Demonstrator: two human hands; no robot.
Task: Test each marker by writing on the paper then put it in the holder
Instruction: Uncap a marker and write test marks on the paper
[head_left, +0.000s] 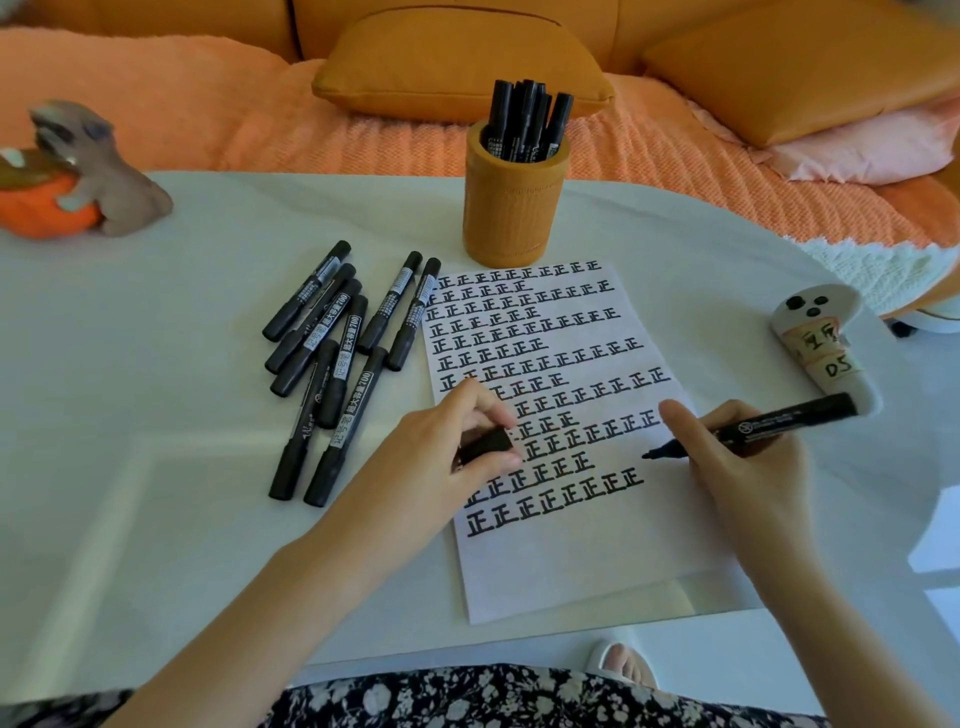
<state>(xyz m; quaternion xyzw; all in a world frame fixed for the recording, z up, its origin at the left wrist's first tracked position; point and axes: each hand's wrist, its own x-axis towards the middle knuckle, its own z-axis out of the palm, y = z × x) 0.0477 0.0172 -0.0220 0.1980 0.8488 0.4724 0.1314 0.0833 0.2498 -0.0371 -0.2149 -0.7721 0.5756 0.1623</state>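
So the right hand (737, 467) has its fingers curled round an uncapped black marker (779, 418). The nib sticks out past the fingertips toward the other hand, over the paper (571, 561) at the end of a row of characters. Can't tell if it's actually touching. The left hand (441, 441) pinches the cap (485, 444) between thumb and fingers, down on the sheet. Beyond both sets of fingers stands the orange holder (511, 208) with a bunch of capped pens (530, 119) poking out. Off to the left of the left fingers, a heap of loose markers (332, 353) lies on the white table (156, 467).
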